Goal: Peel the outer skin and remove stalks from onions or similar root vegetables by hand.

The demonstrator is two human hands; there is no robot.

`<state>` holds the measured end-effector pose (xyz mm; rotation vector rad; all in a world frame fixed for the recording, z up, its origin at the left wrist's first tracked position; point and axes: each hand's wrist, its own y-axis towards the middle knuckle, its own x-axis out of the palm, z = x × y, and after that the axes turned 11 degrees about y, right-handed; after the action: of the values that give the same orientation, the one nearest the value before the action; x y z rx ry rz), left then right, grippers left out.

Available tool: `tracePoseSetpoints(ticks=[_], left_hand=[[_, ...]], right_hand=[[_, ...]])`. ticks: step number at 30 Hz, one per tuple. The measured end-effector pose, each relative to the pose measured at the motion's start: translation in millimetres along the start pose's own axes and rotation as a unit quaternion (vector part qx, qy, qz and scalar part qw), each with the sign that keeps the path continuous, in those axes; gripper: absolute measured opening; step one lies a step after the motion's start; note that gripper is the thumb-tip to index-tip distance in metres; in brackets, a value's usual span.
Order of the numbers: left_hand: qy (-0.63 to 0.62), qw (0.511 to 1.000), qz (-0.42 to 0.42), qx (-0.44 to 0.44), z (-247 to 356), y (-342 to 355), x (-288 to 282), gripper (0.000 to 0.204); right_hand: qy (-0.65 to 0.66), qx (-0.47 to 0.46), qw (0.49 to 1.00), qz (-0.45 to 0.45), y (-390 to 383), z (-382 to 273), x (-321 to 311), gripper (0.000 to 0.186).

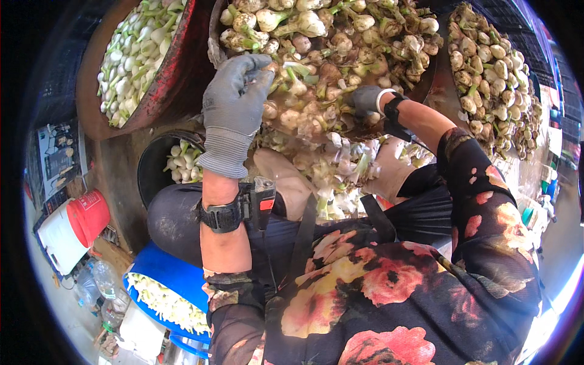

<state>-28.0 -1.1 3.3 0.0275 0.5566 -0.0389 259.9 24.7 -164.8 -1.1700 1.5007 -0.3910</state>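
Observation:
My left hand [237,97], in a grey knitted glove, is raised at the near left edge of a large container of soil-flecked garlic bulbs [304,24]. Its fingers are curled closed; whatever they hold, if anything, is hidden. My right hand [367,100], also gloved, reaches down among the bulbs at the right of that container, and its fingertips are out of sight. Loose papery skins and trimmed pieces [334,176] lie in a heap below both hands, between my legs.
At upper left, a red-rimmed tub [167,79] holds cleaner white bulbs. A heap of unpeeled garlic [493,73] stands at right. A black bucket [149,170] with bulbs sits by my left knee. A blue tub [170,264] of pale pieces, white-and-red buckets [88,213] and plastic bottles [106,280] are at lower left.

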Motion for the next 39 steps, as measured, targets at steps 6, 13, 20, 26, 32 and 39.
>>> tracePoseSetpoints(ticks=[6,13,20,26,32,39], left_hand=[[0.038,0.997,-0.064,0.016,-8,-8,26,0.032],[0.136,0.976,-0.127,0.113,-12,-48,99,0.082],[0.121,0.974,-0.149,0.121,-21,-47,92,0.082],[0.051,0.978,-0.158,0.128,-7,-44,79,0.079],[-0.086,0.973,-0.203,0.074,-10,-39,69,0.066],[-0.544,0.771,-0.207,-0.257,-23,-37,78,0.045]], right_hand=[[0.151,0.140,0.967,0.149,-44,-5,-13,0.029],[0.758,0.036,0.575,0.307,-83,-75,-7,0.021],[0.749,-0.025,0.596,0.288,-110,-111,-14,0.023],[0.746,-0.103,0.597,0.277,-121,-109,-12,0.017],[0.679,-0.156,0.647,0.310,-114,-105,-4,0.015],[0.601,-0.091,0.660,0.442,-98,-112,7,0.014]])
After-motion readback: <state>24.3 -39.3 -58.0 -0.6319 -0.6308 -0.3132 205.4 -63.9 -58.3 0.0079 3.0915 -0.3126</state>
